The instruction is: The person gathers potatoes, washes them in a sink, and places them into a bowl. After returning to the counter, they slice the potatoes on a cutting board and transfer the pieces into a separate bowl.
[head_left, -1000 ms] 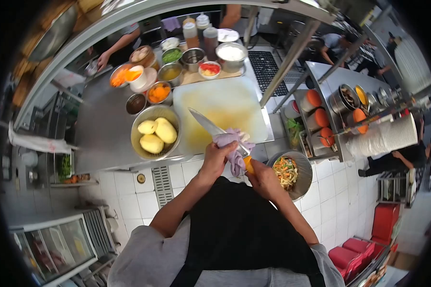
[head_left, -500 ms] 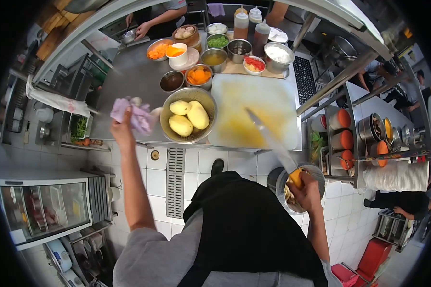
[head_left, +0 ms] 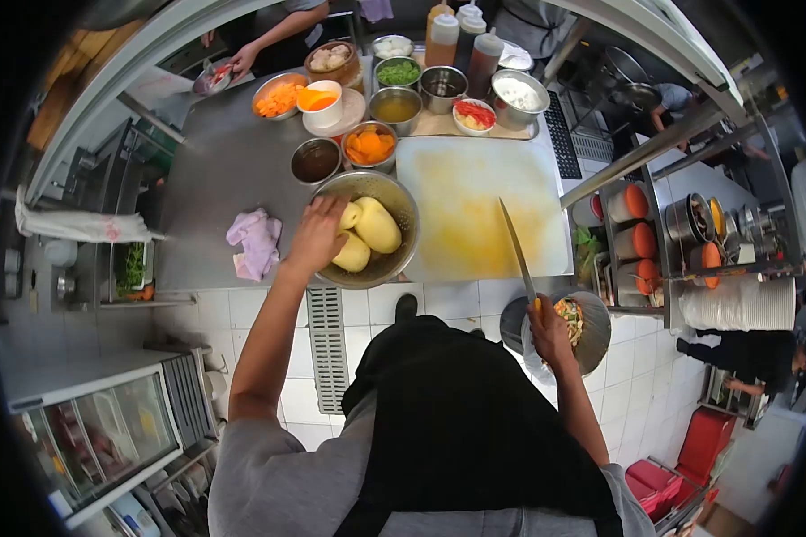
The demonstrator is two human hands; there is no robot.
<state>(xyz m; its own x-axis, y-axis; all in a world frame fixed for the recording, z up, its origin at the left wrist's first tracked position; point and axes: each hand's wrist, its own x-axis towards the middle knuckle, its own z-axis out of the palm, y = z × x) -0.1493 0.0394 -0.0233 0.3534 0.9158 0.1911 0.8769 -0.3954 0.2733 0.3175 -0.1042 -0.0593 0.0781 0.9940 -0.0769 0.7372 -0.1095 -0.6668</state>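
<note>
My left hand [head_left: 318, 234] reaches over the left rim of a metal bowl [head_left: 403, 201], its fingers curled round a peeled potato [head_left: 351, 215] that they partly hide. Two more peeled potatoes lie in the bowl, the larger one [head_left: 378, 225] on the right and another [head_left: 353, 254] below. Left of the bowl, a crumpled lilac cloth [head_left: 255, 243] rests on the steel counter. My right hand [head_left: 551, 336] grips the yellow handle of a kitchen knife [head_left: 517, 246]. The blade points up and away, over the right part of a yellow-stained white cutting board [head_left: 439, 179].
Behind the bowl stand containers of sliced carrot [head_left: 370, 145], dark sauce [head_left: 316, 161], green herbs [head_left: 398, 72] and red strips [head_left: 474, 115], plus squeeze bottles [head_left: 485, 58]. Below my right hand is a bin [head_left: 591, 345] of scraps. Another person's arm [head_left: 282, 27] works at the far left.
My left hand has let go of the lilac cloth, now on the counter, and moved right into the bowl onto a potato. The knife has swung more upright, still in my right hand.
</note>
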